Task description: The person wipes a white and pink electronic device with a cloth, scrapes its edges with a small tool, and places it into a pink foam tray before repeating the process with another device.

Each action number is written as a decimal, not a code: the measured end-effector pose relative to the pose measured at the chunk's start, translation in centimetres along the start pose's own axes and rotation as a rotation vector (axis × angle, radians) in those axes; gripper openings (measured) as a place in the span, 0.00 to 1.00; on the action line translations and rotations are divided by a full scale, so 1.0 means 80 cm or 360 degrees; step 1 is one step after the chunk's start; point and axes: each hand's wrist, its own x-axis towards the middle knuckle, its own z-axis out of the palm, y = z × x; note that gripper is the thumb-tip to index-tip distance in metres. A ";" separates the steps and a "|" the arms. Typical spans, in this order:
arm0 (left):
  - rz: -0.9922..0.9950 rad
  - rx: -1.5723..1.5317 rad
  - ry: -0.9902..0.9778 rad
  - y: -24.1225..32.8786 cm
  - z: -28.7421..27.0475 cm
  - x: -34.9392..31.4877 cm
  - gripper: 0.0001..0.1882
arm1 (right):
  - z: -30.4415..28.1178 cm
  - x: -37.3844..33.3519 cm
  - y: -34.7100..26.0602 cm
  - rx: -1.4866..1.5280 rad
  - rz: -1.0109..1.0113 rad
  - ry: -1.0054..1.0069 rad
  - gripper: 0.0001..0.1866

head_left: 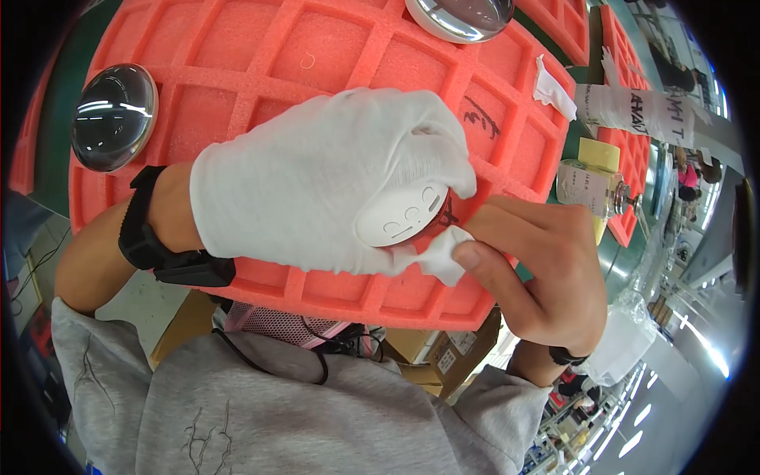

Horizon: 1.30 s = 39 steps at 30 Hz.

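Note:
My left hand [317, 170], in a white glove, is wrapped round a rounded white plastic device [400, 214] over a pink foam tray [317, 51]. The device's white side shows moulded marks and small slots; the glove hides much of it. Bare and close beside it, my right hand [546, 265] pinches a small piece of white cloth [446, 255] between thumb and fingers. The cloth meets the tip of the gloved thumb; I cannot tell whether it is part of the glove.
A glossy dark domed piece [115, 117] rests at the tray's left edge, another domed piece [461, 16] at its far edge. A crumpled white wipe [553, 89] lies on the right corner. Beyond stand a labelled glass bottle [586, 188] and a wrapped roll [637, 112].

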 end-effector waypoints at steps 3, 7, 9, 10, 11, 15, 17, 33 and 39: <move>-0.0003 0.0072 -0.0028 -0.004 0.000 0.002 0.31 | 0.006 0.007 -0.002 0.0042 0.0050 0.0018 0.04; 0.0225 0.0196 -0.0033 -0.005 -0.003 0.007 0.29 | 0.006 0.014 -0.005 0.0095 0.0109 0.0013 0.04; 0.0230 0.0182 -0.0024 -0.005 -0.002 0.008 0.27 | 0.005 0.014 -0.010 0.0109 0.0139 0.0002 0.04; 0.0233 0.0175 -0.0020 -0.004 -0.002 0.008 0.26 | 0.002 0.015 -0.014 0.0112 0.0198 -0.0031 0.04; 0.0229 0.0171 -0.0015 -0.004 -0.003 0.008 0.26 | -0.001 0.017 -0.018 0.0115 0.0258 -0.0063 0.04; 0.0043 0.0227 -0.0122 0.001 -0.006 0.013 0.22 | -0.005 0.020 -0.024 0.0155 0.0382 -0.0097 0.04; 0.0005 0.0157 -0.0120 0.004 -0.007 0.014 0.21 | -0.006 0.022 -0.026 0.0153 0.0432 -0.0085 0.04; 0.0050 0.0069 -0.0147 0.012 -0.020 0.011 0.28 | 0.009 -0.031 -0.003 0.0058 0.0170 0.0232 0.06; 0.0166 0.0417 -0.0235 0.092 -0.057 0.013 0.35 | 0.038 -0.069 -0.019 0.0156 -0.0033 0.0664 0.09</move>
